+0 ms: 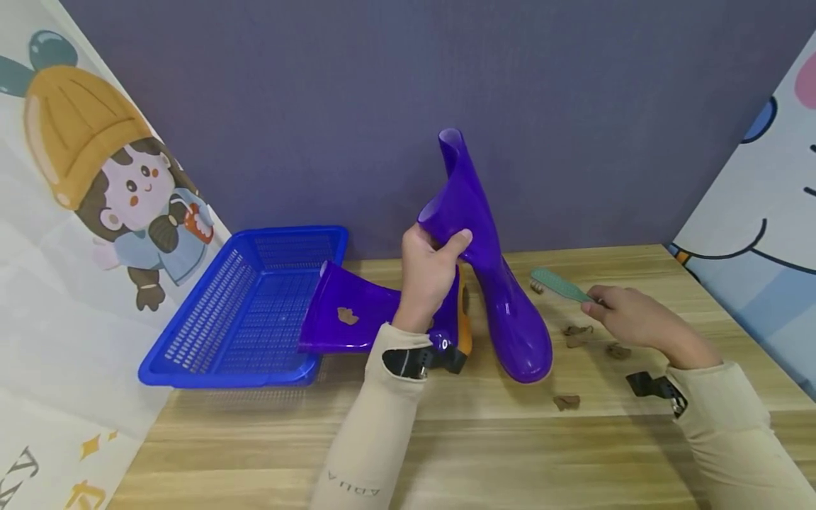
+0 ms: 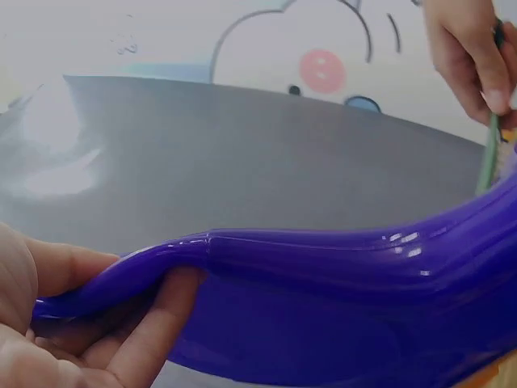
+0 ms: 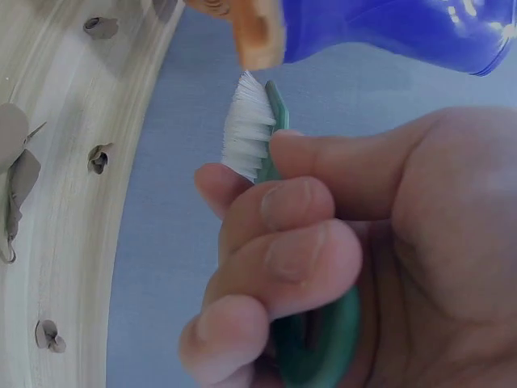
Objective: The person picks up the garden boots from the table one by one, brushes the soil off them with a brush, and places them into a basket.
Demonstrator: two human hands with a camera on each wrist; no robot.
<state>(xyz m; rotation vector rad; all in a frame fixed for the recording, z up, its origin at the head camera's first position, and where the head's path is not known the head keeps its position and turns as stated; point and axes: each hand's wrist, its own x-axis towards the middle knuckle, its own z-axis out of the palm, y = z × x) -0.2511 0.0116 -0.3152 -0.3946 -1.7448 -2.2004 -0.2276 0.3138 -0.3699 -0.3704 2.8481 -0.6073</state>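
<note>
My left hand (image 1: pixel 426 278) grips a shiny purple rain boot (image 1: pixel 519 322) by its upper shaft, pinching the soft rim flat between thumb and fingers, as the left wrist view shows. The boot is tilted, opening up and toe down to the right. A green brush (image 1: pixel 557 283) with pale bristles (image 3: pixel 246 129) is in my right hand (image 1: pixel 640 322), its fingers curled round the handle. In the head view the brush head is a little right of the boot, apart from it. A second purple boot (image 1: pixel 376 297) lies on its side behind my left wrist, a brown patch (image 1: pixel 347 316) on its shaft.
At the left stands a blue plastic basket (image 1: pixel 229 380) with slotted walls. Several brown scraps (image 1: pixel 567 402) lie on the wooden table (image 1: pixel 484 453) below and beside the right hand. A grey panel (image 1: pixel 574 142) rises behind the table, with printed cartoon sheets at both sides.
</note>
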